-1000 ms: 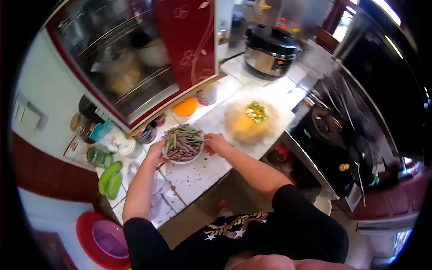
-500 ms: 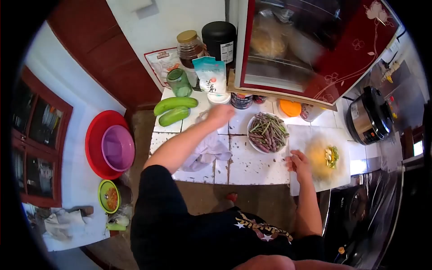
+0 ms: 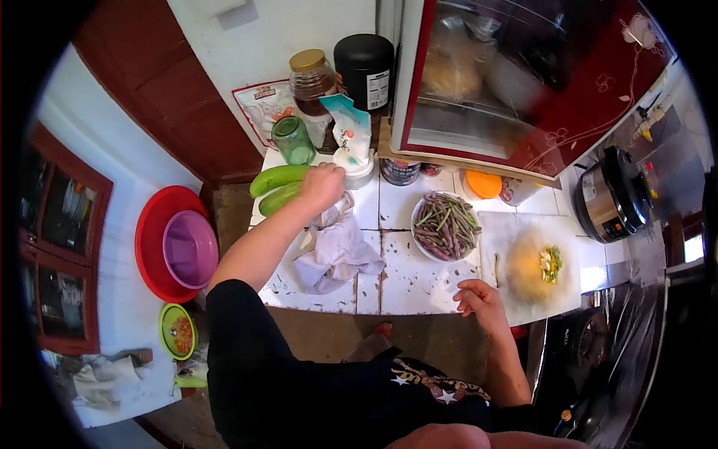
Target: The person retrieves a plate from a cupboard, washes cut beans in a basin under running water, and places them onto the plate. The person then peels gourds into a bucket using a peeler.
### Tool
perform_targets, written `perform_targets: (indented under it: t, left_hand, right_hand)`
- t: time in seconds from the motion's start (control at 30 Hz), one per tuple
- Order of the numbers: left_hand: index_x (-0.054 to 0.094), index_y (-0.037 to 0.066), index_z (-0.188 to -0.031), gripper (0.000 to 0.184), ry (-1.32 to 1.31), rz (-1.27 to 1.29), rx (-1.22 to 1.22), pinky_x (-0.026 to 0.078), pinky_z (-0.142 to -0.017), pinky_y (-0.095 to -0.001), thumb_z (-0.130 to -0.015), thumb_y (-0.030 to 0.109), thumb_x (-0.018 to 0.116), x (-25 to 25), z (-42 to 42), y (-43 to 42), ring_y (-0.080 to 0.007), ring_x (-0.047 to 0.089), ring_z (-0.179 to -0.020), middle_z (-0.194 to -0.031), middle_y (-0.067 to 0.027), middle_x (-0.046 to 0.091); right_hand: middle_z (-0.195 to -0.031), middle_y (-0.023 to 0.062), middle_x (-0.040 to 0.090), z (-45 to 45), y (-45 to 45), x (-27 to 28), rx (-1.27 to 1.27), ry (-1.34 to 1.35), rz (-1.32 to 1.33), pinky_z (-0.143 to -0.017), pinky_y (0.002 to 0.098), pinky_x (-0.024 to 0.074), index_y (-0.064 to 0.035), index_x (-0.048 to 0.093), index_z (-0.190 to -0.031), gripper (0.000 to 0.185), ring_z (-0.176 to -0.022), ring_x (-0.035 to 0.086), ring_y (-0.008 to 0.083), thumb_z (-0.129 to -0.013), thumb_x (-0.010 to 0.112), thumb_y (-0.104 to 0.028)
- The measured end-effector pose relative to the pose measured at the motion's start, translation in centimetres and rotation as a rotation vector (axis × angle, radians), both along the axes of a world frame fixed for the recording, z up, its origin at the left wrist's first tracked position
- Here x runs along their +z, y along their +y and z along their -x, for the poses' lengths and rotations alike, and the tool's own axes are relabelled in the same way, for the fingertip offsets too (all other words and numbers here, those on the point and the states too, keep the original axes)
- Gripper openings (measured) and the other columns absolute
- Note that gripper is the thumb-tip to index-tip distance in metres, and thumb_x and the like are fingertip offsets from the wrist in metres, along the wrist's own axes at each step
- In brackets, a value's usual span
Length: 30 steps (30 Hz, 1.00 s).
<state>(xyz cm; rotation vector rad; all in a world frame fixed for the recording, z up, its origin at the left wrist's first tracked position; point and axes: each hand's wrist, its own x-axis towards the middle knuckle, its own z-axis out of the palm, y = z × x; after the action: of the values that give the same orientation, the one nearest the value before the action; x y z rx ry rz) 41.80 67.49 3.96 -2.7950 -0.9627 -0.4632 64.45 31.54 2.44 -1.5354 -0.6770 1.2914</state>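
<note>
My left hand (image 3: 324, 187) is over the back left of the tiled table, its fingers curled closed beside a white tub (image 3: 354, 169) and two green gourd-like vegetables (image 3: 280, 188). Whatever those fingers hold, if anything, is hidden. A crumpled pale cloth (image 3: 340, 254) lies just in front. Above the tub a white and teal bag (image 3: 351, 127) leans. My right hand (image 3: 482, 305) hovers at the table's front edge, fingers bent and apart, nothing visible in them. Near it are a bowl of purple-green bean pods (image 3: 446, 226) and a white cutting board (image 3: 490, 224) with a pale yellow heap (image 3: 527, 271) and chopped greens (image 3: 551, 263).
Along the back stand a green glass jar (image 3: 293, 141), a gold-lidded jar (image 3: 312, 82), a black tub (image 3: 364, 71) and an orange lid (image 3: 482, 184). A glass-fronted cabinet (image 3: 516, 138) overhangs there. An electric cooker (image 3: 613, 194) is at right; basins (image 3: 149, 243) sit at left.
My left hand has moved left, from the tub's front toward the green vegetables. The bag now leans more. My right hand has moved off the board's edge, left and toward me.
</note>
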Motion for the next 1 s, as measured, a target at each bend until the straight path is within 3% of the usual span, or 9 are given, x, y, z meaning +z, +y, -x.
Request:
perform_targets:
  t: [0.2, 0.4, 0.5, 0.6, 0.63, 0.77, 0.87, 0.9, 1.0]
  left_hand:
    - [0.058, 0.005, -0.078, 0.015, -0.026, -0.012, 0.01, 0.046, -0.069, -0.0398, -0.065, 0.011, 0.057, 0.1, 3.6, 2.8, -0.0288, 0.055, -0.078, -0.075, -0.0109, 0.057]
    - [0.066, 0.008, -0.083, 0.018, 0.371, 0.005, 0.25, 0.047, -0.072, -0.0407, -0.075, 0.015, 0.052, -1.9, 2.6, 5.7, -0.0294, 0.059, -0.087, -0.09, -0.0144, 0.062]
    - [0.065, 0.004, -0.089, 0.022, 0.724, -0.074, 0.242, 0.047, -0.071, -0.0398, -0.079, 0.014, 0.048, -7.4, 1.9, 9.6, -0.0274, 0.061, -0.087, -0.093, -0.0135, 0.063]
    - [0.066, 0.009, -0.089, 0.024, 0.709, -0.218, 0.325, 0.047, -0.069, -0.0337, -0.082, 0.02, 0.046, -12.5, 2.4, 13.8, -0.0218, 0.061, -0.086, -0.094, -0.0094, 0.064]
    - [0.065, 0.006, -0.088, 0.022, 0.684, 0.002, 0.433, 0.042, -0.079, -0.0381, -0.08, 0.02, 0.05, -8.3, 0.2, 10.1, -0.0264, 0.057, -0.091, -0.095, -0.0116, 0.061]
    - [0.063, 0.007, -0.076, 0.013, 0.648, -0.048, 0.133, 0.049, -0.068, -0.0374, -0.067, 0.016, 0.062, -6.1, 1.6, 8.9, -0.0303, 0.061, -0.079, -0.084, -0.0141, 0.062]
    - [0.055, 0.001, -0.101, 0.041, 0.498, 0.121, 0.149, 0.048, -0.069, -0.0416, -0.064, 0.014, 0.066, -1.0, 2.6, 5.5, -0.033, 0.06, -0.081, -0.091, -0.0184, 0.061]
    - [0.049, -0.001, -0.114, 0.054, 0.355, 0.13, 0.187, 0.048, -0.07, -0.0398, -0.065, 0.012, 0.067, -4.1, 5.6, 10.3, -0.0344, 0.059, -0.084, -0.096, -0.0209, 0.06]
    - [0.052, 0.001, -0.108, 0.042, 0.224, 0.087, 0.195, 0.045, -0.076, -0.0383, -0.07, 0.017, 0.063, 1.9, 6.8, 6.1, -0.0306, 0.056, -0.088, -0.099, -0.018, 0.058]
  right_hand:
    - [-0.081, 0.0035, 0.061, 0.9, 0.9, -0.1, 0.025, -0.02, 0.0, -0.055, 0.0195, 0.0427, -0.001, 0.053, -0.104, 0.019, -0.063, 0.053, 0.0074, -0.086, 0.05, -0.009]
    - [-0.083, 0.0039, 0.06, 2.2, 1.2, -0.3, 0.088, -0.074, 0.034, -0.057, 0.0222, 0.044, -0.0008, 0.053, -0.104, 0.022, -0.066, 0.053, 0.0083, -0.085, 0.052, -0.013]
    - [-0.079, 0.0089, 0.061, 2.9, 1.2, -1.0, 0.125, -0.245, -0.032, -0.059, 0.028, 0.0471, -0.0002, 0.055, -0.1, 0.021, -0.062, 0.057, 0.0144, -0.083, 0.051, -0.011]
    - [-0.079, 0.0077, 0.061, 3.0, 0.0, -0.3, 0.119, -0.199, -0.015, -0.061, 0.0259, 0.0481, -0.0013, 0.054, -0.103, 0.023, -0.063, 0.057, 0.0116, -0.083, 0.051, -0.012]
    - [-0.077, 0.0071, 0.06, 3.3, -0.3, -0.7, 0.095, -0.164, 0.001, -0.06, 0.0258, 0.0475, -0.0014, 0.055, -0.102, 0.023, -0.063, 0.057, 0.0118, -0.082, 0.051, -0.013]
    - [-0.07, 0.0074, 0.06, 3.6, -2.4, -3.2, 0.029, -0.358, -0.162, -0.058, 0.0273, 0.0463, -0.0016, 0.055, -0.097, 0.02, -0.061, 0.057, 0.0131, -0.08, 0.051, -0.012]
    - [-0.07, 0.0101, 0.061, 3.8, -3.8, -3.9, 0.061, -0.323, -0.158, -0.058, 0.0312, 0.0455, -0.0017, 0.056, -0.091, 0.018, -0.062, 0.058, 0.0189, -0.078, 0.051, -0.014]
    - [-0.07, 0.0111, 0.061, 4.1, -4.2, -4.7, 0.03, -0.35, -0.188, -0.058, 0.0323, 0.0453, -0.0018, 0.056, -0.09, 0.018, -0.063, 0.058, 0.0214, -0.077, 0.051, -0.013]
    - [-0.072, 0.0129, 0.061, 5.0, -4.9, -6.0, -0.025, -0.351, -0.179, -0.059, 0.0345, 0.045, -0.0019, 0.057, -0.088, 0.018, -0.066, 0.058, 0.026, -0.075, 0.052, -0.013]
